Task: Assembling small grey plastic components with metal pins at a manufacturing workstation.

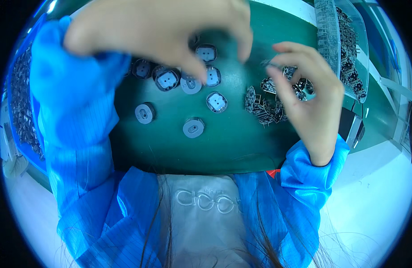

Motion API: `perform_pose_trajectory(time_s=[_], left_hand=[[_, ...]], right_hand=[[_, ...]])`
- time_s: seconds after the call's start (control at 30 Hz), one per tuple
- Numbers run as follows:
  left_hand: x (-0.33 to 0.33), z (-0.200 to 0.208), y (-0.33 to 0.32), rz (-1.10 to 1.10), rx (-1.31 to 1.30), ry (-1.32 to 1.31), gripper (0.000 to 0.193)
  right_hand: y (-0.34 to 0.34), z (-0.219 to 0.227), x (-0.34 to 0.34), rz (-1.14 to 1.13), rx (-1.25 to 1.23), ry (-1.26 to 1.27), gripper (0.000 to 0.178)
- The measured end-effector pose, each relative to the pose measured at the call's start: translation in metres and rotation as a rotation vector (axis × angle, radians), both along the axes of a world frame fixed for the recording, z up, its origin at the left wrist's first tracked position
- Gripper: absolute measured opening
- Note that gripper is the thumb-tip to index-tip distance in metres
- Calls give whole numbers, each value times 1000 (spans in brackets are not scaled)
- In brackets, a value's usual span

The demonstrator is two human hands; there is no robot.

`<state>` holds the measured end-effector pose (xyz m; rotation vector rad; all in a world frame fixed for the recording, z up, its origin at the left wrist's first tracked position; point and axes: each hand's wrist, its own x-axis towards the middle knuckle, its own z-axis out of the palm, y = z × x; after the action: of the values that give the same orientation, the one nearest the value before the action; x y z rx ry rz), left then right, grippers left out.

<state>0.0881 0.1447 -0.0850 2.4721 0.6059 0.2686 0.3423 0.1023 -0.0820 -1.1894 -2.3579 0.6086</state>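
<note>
My left hand [170, 31] is blurred and stretches over the far side of the green table, its thumb and fingers apart with nothing visible between them. Under and beside it lie several round grey housings; some show a pale inside, like this open housing [217, 102], and others lie with the grey face up, like this one [194, 127]. My right hand [311, 85] pinches what looks like a small circuit board [267, 64], blurred at the fingertips. Just below those fingers is a heap of small circuit boards [266, 109], partly hidden by the hand.
A clear plastic bin [329, 40] full of circuit boards stands at the far right. At the far left is a blue bin [40, 147] with many small dark parts. A dark box-like object [348, 123] sits at the table's right side. The green tabletop [170, 154] ends near my body.
</note>
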Motion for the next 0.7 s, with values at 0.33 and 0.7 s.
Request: perform_pose_trajectory(time_s=[0.33, 0.7], left_hand=[[32, -19, -39, 363, 15, -36, 37], [26, -5, -40, 413, -439, -434, 31]], right_hand=[[-13, 0, -10, -179, -336, 482, 17], [-16, 0, -11, -193, -422, 729, 18]])
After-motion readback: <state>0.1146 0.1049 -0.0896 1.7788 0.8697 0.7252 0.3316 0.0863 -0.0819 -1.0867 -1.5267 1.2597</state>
